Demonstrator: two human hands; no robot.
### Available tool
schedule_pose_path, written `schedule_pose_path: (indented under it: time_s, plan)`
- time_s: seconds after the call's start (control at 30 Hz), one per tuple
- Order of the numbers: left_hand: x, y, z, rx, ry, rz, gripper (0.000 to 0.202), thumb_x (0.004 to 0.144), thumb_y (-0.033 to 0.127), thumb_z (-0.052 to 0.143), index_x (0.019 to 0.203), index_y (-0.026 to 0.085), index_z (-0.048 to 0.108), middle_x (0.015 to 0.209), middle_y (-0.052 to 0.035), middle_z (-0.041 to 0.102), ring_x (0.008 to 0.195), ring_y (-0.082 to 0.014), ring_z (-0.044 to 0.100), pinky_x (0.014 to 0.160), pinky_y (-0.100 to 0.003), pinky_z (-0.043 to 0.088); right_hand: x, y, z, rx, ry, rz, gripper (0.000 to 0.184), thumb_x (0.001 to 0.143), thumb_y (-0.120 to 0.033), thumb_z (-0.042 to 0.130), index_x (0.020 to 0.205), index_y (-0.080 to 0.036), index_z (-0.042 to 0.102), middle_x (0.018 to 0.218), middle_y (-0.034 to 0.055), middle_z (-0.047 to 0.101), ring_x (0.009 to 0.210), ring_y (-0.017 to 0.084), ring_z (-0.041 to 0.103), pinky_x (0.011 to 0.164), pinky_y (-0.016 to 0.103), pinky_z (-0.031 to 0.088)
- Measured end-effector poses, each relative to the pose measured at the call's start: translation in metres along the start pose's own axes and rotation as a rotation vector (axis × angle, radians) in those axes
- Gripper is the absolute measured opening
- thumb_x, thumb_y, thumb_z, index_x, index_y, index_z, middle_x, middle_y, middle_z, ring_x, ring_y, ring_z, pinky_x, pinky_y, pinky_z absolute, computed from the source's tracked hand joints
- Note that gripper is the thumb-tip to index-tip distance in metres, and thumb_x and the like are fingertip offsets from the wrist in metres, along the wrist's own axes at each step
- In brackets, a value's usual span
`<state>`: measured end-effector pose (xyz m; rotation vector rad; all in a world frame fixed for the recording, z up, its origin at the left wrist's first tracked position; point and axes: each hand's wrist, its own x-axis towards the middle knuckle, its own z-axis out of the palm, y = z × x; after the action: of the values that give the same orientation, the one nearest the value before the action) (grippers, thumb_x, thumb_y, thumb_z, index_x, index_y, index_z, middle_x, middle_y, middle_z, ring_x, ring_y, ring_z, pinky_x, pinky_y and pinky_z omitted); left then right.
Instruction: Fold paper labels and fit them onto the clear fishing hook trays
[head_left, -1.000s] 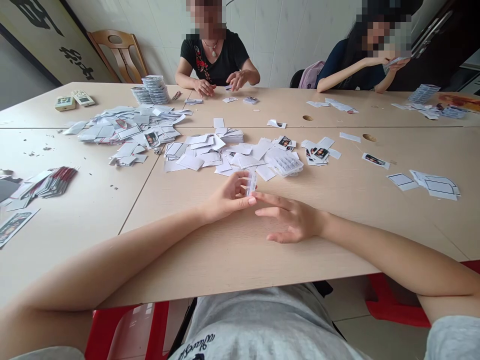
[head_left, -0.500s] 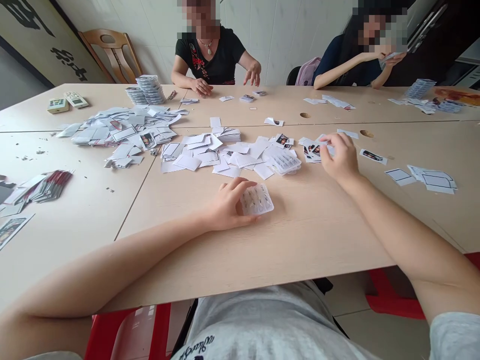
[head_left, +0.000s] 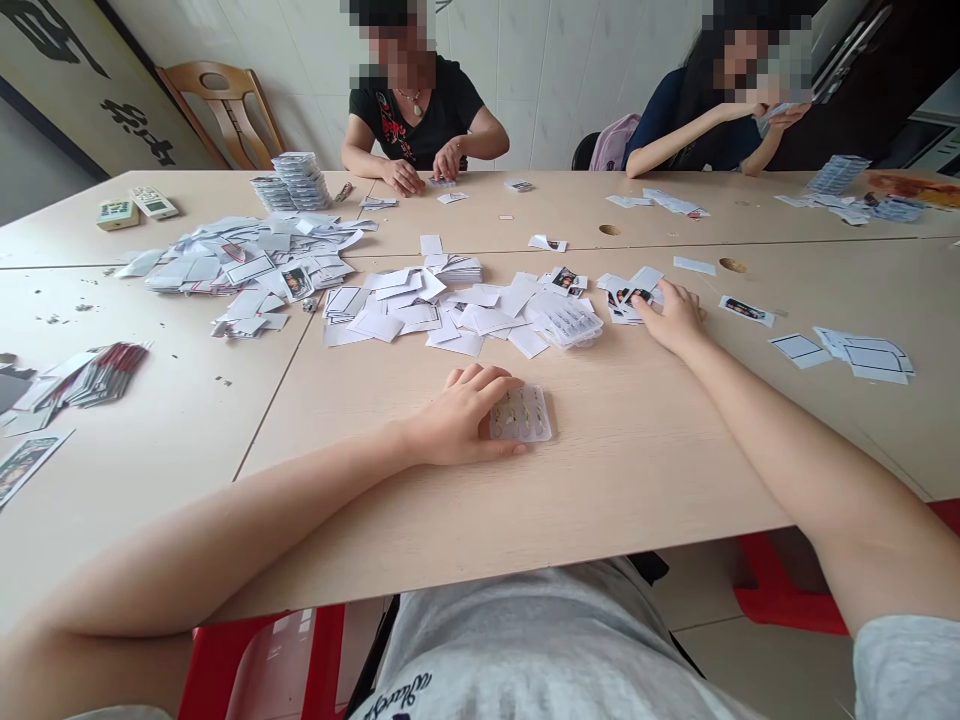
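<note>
My left hand (head_left: pixel 476 415) is closed around a small clear plastic compartment box (head_left: pixel 523 414) that rests on the table near the front. Rows of tiny pieces show inside it, too small to name. To the right, my right hand (head_left: pixel 673 318) reaches to a little pile of printed cards (head_left: pixel 619 297) with dark pictures. Its thumb and fingers pinch the edge of a white card (head_left: pixel 646 280) at that pile. Left of it, another clear plastic box (head_left: pixel 568 322) lies on loose white cards (head_left: pixel 480 318).
A big heap of white cards (head_left: pixel 247 255) covers the left middle of the table (head_left: pixel 600 480). Stacked boxes (head_left: pixel 300 182) stand behind it. Two people sit opposite: one has both hands (head_left: pixel 427 175) on a small flat item, the other holds something up. Cards (head_left: pixel 862 355) lie at right.
My left hand has lowered the box flat onto the table, slightly right. My right hand has come down onto the card pile. The person opposite has drawn one hand in towards the other.
</note>
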<state>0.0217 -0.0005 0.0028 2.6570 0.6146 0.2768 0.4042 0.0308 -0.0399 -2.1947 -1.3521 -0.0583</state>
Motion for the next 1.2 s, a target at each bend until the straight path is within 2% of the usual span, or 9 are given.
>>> schedule_pose_path:
  time_s: [0.1,0.2,0.3,0.43,0.57,0.7,0.8,0.97,1.2]
  plan:
    - [0.0002,0.0001,-0.0003,-0.003,0.002,0.005,0.070,0.076,0.061,0.058,0.130,0.019,0.044,0.126,-0.0148,0.050,0.111,-0.0319,0.043,0.093,-0.044,0.030,0.0028,0.0015,-0.0006,0.037,-0.014,-0.012,0.069,0.082,-0.050,0.045,0.141,-0.015,0.036,0.141,0.0181,0.042,0.132,0.035,0.034,0.104,0.055,0.025]
    - [0.0004,0.0000,-0.0001,0.003,0.004,0.012,0.071,0.076,0.061,0.058,0.130,0.018,0.044,0.126,-0.0146,0.050,0.111,-0.0317,0.044,0.093,-0.044,0.031,0.0041,0.0024,0.0002,0.039,-0.030,-0.051,0.075,0.076,-0.044,0.056,0.141,-0.015,0.035,0.135,0.0158,0.049,0.129,0.032,0.039,0.106,0.052,0.025]
    - [0.0001,0.0000,0.0000,0.025,0.002,0.011,0.071,0.076,0.062,0.057,0.130,0.018,0.043,0.126,-0.0146,0.050,0.111,-0.0312,0.044,0.093,-0.043,0.032,0.0047,0.0029,0.0007,0.068,0.005,-0.055,0.073,0.071,-0.038,0.062,0.137,-0.014,0.042,0.127,0.0136,0.058,0.124,0.033,0.045,0.105,0.050,0.030]
    - [-0.0007,0.0004,-0.0001,0.053,-0.004,0.007,0.070,0.077,0.060,0.057,0.131,0.018,0.041,0.127,-0.0134,0.049,0.112,-0.0298,0.043,0.094,-0.043,0.032,0.0064,0.0052,0.0008,0.156,0.066,-0.007,0.056,0.071,-0.025,0.059,0.126,-0.015,0.053,0.114,0.0099,0.065,0.117,0.029,0.051,0.101,0.045,0.037]
    - [-0.0007,0.0009,0.0002,0.065,-0.001,0.006,0.070,0.077,0.059,0.057,0.131,0.019,0.040,0.127,-0.0130,0.050,0.111,-0.0292,0.044,0.094,-0.043,0.033,0.0082,0.0090,0.0018,0.209,0.137,0.016,0.044,0.068,-0.015,0.056,0.111,-0.017,0.061,0.104,0.0087,0.065,0.105,0.026,0.058,0.097,0.042,0.042]
    - [0.0001,0.0007,0.0008,0.069,0.004,0.008,0.068,0.077,0.058,0.058,0.129,0.018,0.041,0.125,-0.0126,0.050,0.111,-0.0287,0.044,0.094,-0.043,0.033,0.0084,0.0102,0.0036,0.195,0.173,0.031,0.025,0.067,-0.019,0.061,0.091,-0.017,0.067,0.107,0.0128,0.059,0.109,0.027,0.054,0.099,0.042,0.040]
    - [0.0003,0.0006,0.0009,0.073,0.002,0.007,0.068,0.077,0.058,0.058,0.129,0.018,0.041,0.125,-0.0130,0.051,0.111,-0.0290,0.045,0.094,-0.043,0.034,0.0076,0.0094,0.0038,0.194,0.143,0.037,0.016,0.066,-0.023,0.065,0.082,-0.018,0.068,0.099,0.0106,0.059,0.105,0.026,0.055,0.098,0.041,0.040]
    - [-0.0003,0.0009,0.0011,0.073,0.001,0.005,0.069,0.077,0.059,0.058,0.128,0.017,0.041,0.125,-0.0131,0.050,0.110,-0.0290,0.046,0.094,-0.044,0.034,0.0061,0.0087,0.0027,0.189,0.120,0.051,0.017,0.066,-0.026,0.068,0.081,-0.018,0.068,0.095,0.0095,0.058,0.100,0.025,0.056,0.095,0.041,0.041]
    - [-0.0004,0.0013,0.0012,0.079,-0.004,0.001,0.069,0.076,0.058,0.059,0.129,0.017,0.041,0.125,-0.0132,0.051,0.111,-0.0292,0.046,0.093,-0.044,0.035,0.0063,0.0089,0.0035,0.183,0.127,0.058,0.023,0.066,-0.029,0.068,0.087,-0.020,0.067,0.101,0.0091,0.059,0.104,0.027,0.054,0.094,0.043,0.040]
